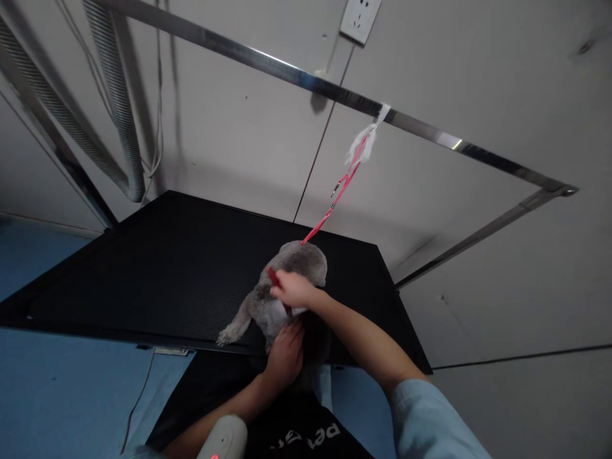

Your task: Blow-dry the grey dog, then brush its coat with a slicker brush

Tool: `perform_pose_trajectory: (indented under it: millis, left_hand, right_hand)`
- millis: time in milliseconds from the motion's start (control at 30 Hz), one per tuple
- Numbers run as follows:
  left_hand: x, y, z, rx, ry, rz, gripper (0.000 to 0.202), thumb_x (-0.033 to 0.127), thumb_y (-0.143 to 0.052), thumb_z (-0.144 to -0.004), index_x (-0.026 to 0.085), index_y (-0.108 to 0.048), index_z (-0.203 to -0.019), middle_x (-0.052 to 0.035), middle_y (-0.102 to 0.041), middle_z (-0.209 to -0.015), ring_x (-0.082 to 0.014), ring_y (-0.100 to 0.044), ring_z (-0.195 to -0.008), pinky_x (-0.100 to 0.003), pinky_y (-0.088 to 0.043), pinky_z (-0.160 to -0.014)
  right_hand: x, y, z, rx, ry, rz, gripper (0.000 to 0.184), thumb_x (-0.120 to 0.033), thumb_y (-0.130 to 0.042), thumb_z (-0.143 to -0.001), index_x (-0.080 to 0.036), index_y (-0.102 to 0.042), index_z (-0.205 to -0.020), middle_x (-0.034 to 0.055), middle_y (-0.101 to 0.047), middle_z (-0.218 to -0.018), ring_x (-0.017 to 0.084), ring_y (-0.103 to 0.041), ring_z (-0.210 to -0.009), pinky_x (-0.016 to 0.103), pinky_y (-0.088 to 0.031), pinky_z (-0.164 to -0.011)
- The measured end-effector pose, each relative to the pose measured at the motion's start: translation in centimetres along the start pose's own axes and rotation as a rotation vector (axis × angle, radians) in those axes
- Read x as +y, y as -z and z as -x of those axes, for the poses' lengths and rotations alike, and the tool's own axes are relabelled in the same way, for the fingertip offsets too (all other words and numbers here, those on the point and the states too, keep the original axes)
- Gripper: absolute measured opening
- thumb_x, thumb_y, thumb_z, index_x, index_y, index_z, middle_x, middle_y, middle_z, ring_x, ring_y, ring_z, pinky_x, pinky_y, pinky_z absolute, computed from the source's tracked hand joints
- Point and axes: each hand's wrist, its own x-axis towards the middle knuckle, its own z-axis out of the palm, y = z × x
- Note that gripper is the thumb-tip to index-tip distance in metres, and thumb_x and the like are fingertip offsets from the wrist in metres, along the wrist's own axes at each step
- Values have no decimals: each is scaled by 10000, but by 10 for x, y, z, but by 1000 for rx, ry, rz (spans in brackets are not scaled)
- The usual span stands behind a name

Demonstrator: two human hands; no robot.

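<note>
A grey curly-coated dog [294, 256] is on the black grooming table [143, 268], close to its front edge. One furry leg, paler at the foot, stretches out to the left. My right hand [292, 290] is closed round a red-handled grooming tool [273, 276] over the dog's body; the kind of tool is mostly hidden by my hand. Just below, my left hand [285, 352] grips the dog's near side, its fingertips in the fur. A pink leash loop [319, 226] runs from the dog up to the bar.
A metal frame bar [268, 60] spans above the table, with a white cloth strip [362, 145] tied to it. Grey ribbed hoses [115, 83] hang at the left. Behind stands a pale wall with a socket [360, 20]. A black apron [287, 424] covers my front.
</note>
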Motion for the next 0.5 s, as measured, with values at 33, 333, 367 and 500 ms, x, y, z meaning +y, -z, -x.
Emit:
perform_pose_trajectory:
  millis: [33,333,367,500]
  left_hand:
    - [1,0,-1,-10,12,1,478,59,-383,-783,89,-530,-1237,-153,-571,-1269,-280,-490,-1218,-489,-413,-1020]
    - [0,7,-5,55,275,161,569,101,-441,-757,107,-437,-1326,-137,-562,-1272,-283,-512,-1193,-468,-429,-1005]
    - [-4,9,-5,83,354,178,605,116,-453,-757,97,-392,-1359,-147,-554,-1279,-283,-513,-1192,-456,-440,-994]
    - [-15,16,-7,-34,431,236,529,132,-430,-803,154,-461,-1331,-121,-606,-1230,-263,-567,-1127,-364,-462,-961]
  right_hand:
    - [-1,1,0,89,-67,28,271,-412,-472,-860,-194,-514,-1016,69,-662,-876,213,-624,-772,284,-414,-659]
    - [1,-7,-7,111,-117,33,270,-421,-472,-862,-188,-516,-992,83,-667,-888,221,-628,-779,278,-404,-635]
    - [3,-5,-7,241,-201,32,282,-410,-432,-885,-179,-498,-1033,98,-663,-921,222,-628,-801,282,-406,-649]
    - [5,1,-6,263,-146,-8,282,-421,-447,-884,-184,-497,-1028,64,-662,-869,187,-619,-757,256,-401,-638]
